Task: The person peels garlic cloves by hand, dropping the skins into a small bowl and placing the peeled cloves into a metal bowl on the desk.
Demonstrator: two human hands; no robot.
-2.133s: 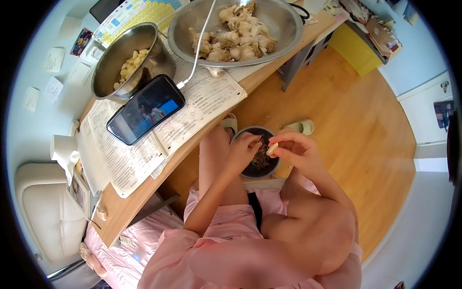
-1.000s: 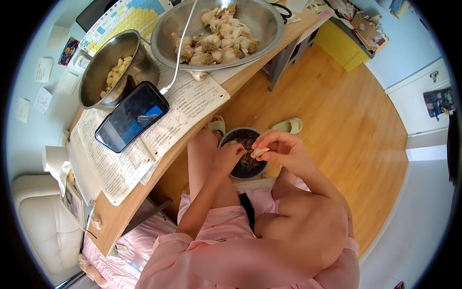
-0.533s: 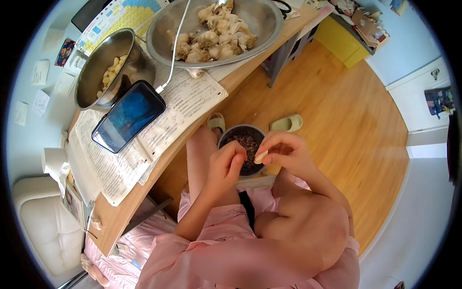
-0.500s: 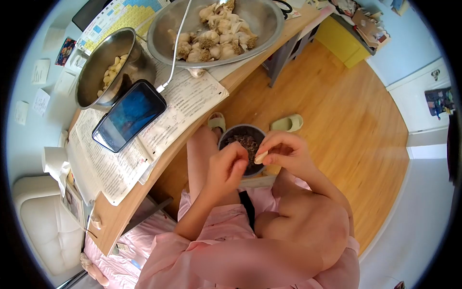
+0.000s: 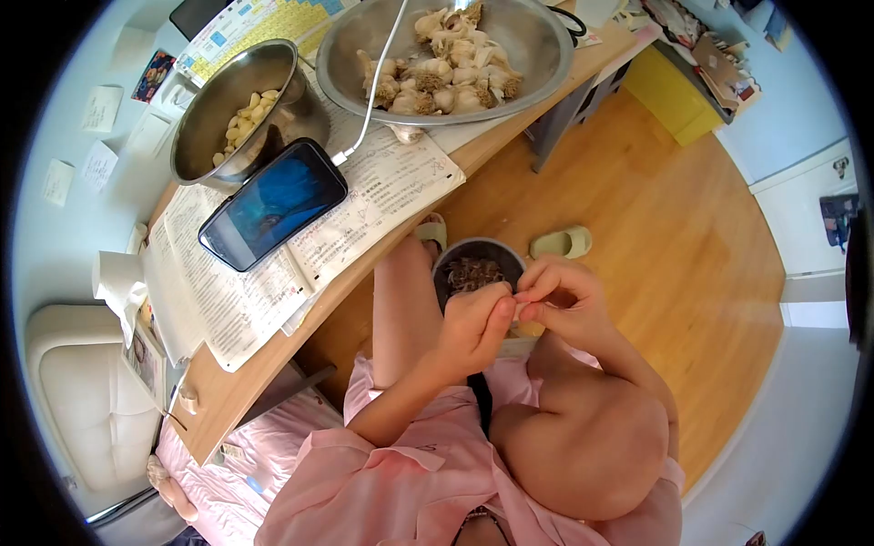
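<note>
L hand (image 5: 478, 323) and R hand (image 5: 563, 296) meet at the fingertips above the near side of the bin (image 5: 480, 242), which has dark scraps (image 5: 473, 271) in it; R thumb and index pinch a small pale bit, prob. a garlic clove (image 5: 520, 307), mostly hidden btwn the hands; L fingers curled, thumb pressed alongside, can't tell if they grip it too; main risk: clove's small and maybe slick, so a hard squeeze or twist could shoot it into the scraps or onto the floor (image 5: 674, 237); up on the desk (image 5: 223, 387), peeled cloves (image 5: 246, 123) sit in the deep pot (image 5: 198, 136), garlic bulbs (image 5: 460, 77) in the wide bowl (image 5: 553, 59); phone (image 5: 273, 205) tilts by the pot, its cable (image 5: 376, 96) running across the bowl, so a careless reach could snag it and drag the phone; papers (image 5: 382, 196) underneath could slip if bumped, prob. shifting pot + phone w/ them.
</note>
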